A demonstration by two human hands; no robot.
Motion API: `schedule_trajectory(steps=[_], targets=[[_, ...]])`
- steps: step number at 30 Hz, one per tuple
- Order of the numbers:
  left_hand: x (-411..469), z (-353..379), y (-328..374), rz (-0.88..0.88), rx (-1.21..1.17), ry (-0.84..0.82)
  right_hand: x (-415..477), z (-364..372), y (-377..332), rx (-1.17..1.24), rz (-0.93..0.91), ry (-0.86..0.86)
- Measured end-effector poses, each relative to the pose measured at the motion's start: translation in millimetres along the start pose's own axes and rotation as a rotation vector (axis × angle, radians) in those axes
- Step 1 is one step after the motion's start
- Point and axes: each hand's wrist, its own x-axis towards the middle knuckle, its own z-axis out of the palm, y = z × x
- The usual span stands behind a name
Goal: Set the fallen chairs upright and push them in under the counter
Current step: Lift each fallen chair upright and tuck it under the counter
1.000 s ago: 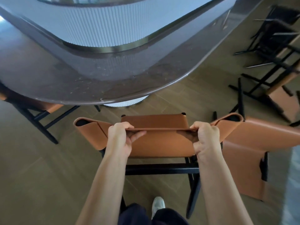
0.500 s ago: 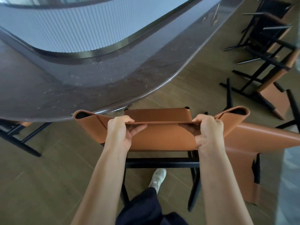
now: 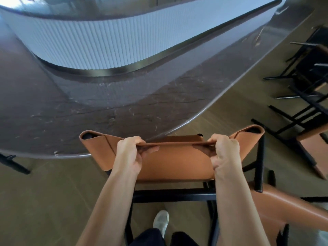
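- Both hands hold the top edge of the upright chair (image 3: 177, 164) by its tan leather backrest. The left hand (image 3: 130, 153) and the right hand (image 3: 224, 151) each curl their fingers over the edge, with the thumb on the near face.
- The counter (image 3: 106, 112), a dark veined stone top with a rounded rim, fills the upper half of the view. The held chair's backrest stands right at that rim; how far its seat reaches underneath cannot be told.
- A wooden floor (image 3: 44, 201) runs below the counter.
- A curved, ribbed white panel (image 3: 106, 47) rises beyond the stone top.
- Toppled chairs (image 3: 305, 89) lie at the upper right, well apart from the counter, their black legs pointing sideways.
- Another fallen chair (image 3: 287, 212) lies on its side just right of the held one.
- A black chair leg (image 3: 12, 163) shows under the counter at far left.
- A light shoe (image 3: 160, 221) sits between the forearms.
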Motion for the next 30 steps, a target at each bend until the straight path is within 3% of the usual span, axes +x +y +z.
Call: schedule_trajectory(steps=[12, 19, 30], targets=[[31.5, 66.2, -14.1, 0.202, -0.137, 0.138, 107.3, 38.9, -55.6, -0.138, 0.039, -0.213], [67.1, 86.5, -55.4, -0.005, -0.235, 0.424, 170.8, 37.3, -41.1, -0.272, 0.178, -0.315], [89.9, 85.8, -55.9, 0.066, -0.247, 0.378, 203.3, 57.3, -38.5, -0.401, 0.177, -0.326]])
